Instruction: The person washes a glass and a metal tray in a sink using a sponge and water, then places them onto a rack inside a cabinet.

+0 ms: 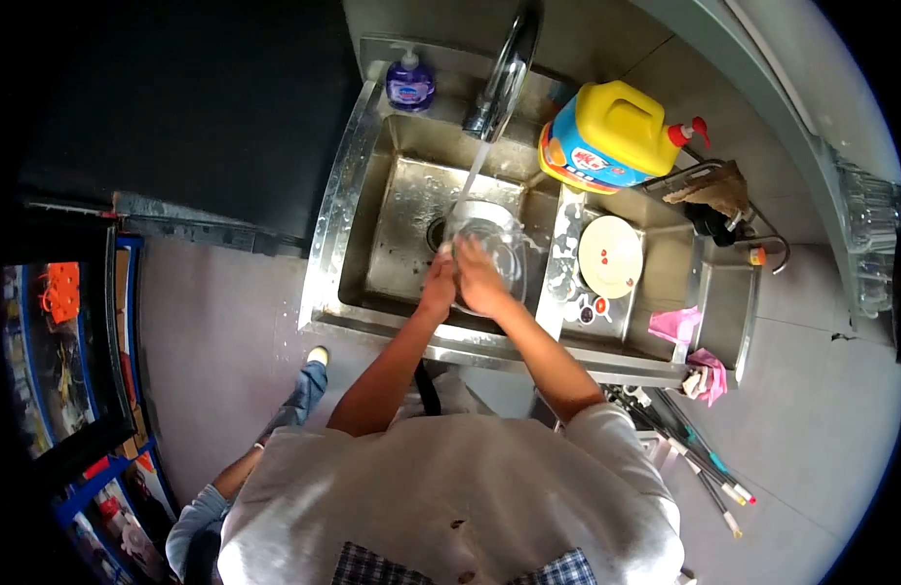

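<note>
My left hand and my right hand are close together over the left basin of the steel sink. Their fingers are pressed together, the tips partly blurred, and I cannot make out what is between them. Water from the faucet streams down just beyond my fingertips. A white bowl sits under the stream. Beside and partly beneath my right hand is a clear round dish, probably glass or plastic; its near edge is partly covered by my hands.
Purple soap bottle and yellow detergent jug stand behind the basins. The right basin holds a cream plate and small red and dark items. Pink cloths hang at the right rim. Another person's leg is at my left.
</note>
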### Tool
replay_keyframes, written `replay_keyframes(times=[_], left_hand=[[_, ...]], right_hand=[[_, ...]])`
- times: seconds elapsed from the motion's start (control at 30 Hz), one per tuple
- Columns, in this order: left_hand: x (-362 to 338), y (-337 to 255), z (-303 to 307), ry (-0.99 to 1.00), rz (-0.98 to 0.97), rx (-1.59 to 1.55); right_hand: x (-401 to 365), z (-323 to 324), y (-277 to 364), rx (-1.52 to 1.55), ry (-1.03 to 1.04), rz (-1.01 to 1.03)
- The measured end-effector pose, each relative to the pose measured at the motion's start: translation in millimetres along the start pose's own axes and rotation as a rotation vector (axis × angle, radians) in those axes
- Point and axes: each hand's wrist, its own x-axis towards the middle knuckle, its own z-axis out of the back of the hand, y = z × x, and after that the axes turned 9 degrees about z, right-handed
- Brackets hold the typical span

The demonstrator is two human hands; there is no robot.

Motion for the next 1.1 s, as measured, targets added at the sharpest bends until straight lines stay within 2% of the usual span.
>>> replay_keyframes(times=[0.07, 0.1, 0.2, 0.23, 0.27, 0.33, 0.37, 0.4, 0.47, 0.53, 0.6, 0.67, 0.7, 0.8, 0.83, 0.87, 0.93, 0.97, 1.0, 1.03, 1.07, 1.1], left_hand=[[12, 6, 8, 0.023, -0.012, -0.057], [13, 11, 9, 0.035, -0.009, -0.086], [9, 28, -9, 0.055, -0.070, 0.146], [-4, 13, -23, 0.047, -0.063, 0.149], [-4, 7, -32, 0.069, -0.068, 0.099], [3, -7, -29, 0.098, -0.077, 0.025], [6, -17, -23, 0.106, 0.056, 0.110], [11, -19, -22, 0.137, -0.152, 0.164], [1, -23, -36, 0.264, -0.264, 0.108], [-5, -6, -52, 0.253, -0.232, 0.200], [-5, -6, -68, 0.277, -0.231, 0.181], [-7, -13, -74, 0.337, -0.235, 0.070], [-3, -14, -71, 0.296, -0.151, 0.064], [-8, -14, -71, 0.278, -0.158, 0.296], [-7, -7, -74, 0.334, -0.180, 0.322], [-21, -13, -83, 0.234, -0.173, 0.358], [-19, -7, -90, 0.346, -0.211, 0.126], [-20, -2, -88, 0.314, -0.092, 0.033], [-20, -11, -95, 0.284, 0.008, -0.073], [-21, -19, -99, 0.318, -0.080, -0.213], [-23, -30, -107, 0.316, -0.014, -0.310], [-22, -24, -105, 0.304, -0.040, -0.259]], right_hand=[[-34, 22, 19, 0.105, 0.131, 0.068], [-42, 24, 6, 0.023, 0.096, 0.008], [-33, 29, -30, -0.167, -0.047, -0.184], [-25, 29, -36, -0.187, -0.118, -0.214], [-13, 40, -26, -0.235, -0.105, -0.205], [-29, 54, 18, -0.048, -0.051, -0.056], [-45, 63, 28, -0.011, 0.050, -0.056], [-55, 68, 18, -0.080, 0.027, -0.127], [-74, 71, -13, -0.223, -0.009, -0.270], [-55, 63, -53, -0.182, -0.222, -0.394], [-23, 57, -66, -0.181, -0.239, -0.432], [-14, 52, -49, -0.091, -0.309, -0.322], [-16, 65, -29, 0.020, -0.323, -0.312], [-15, 59, -53, -0.033, -0.602, -0.390], [-5, 60, -69, -0.064, -0.738, -0.414], [6, 67, -71, -0.008, -0.849, -0.430], [18, 70, -56, 0.249, -0.813, -0.349], [17, 59, -60, 0.094, -0.741, -0.198], [12, 61, -50, 0.227, -0.688, -0.169], [9, 70, -48, 0.253, -0.609, -0.120], [8, 75, -44, 0.292, -0.524, -0.077], [7, 77, -41, 0.349, -0.546, -0.101]])
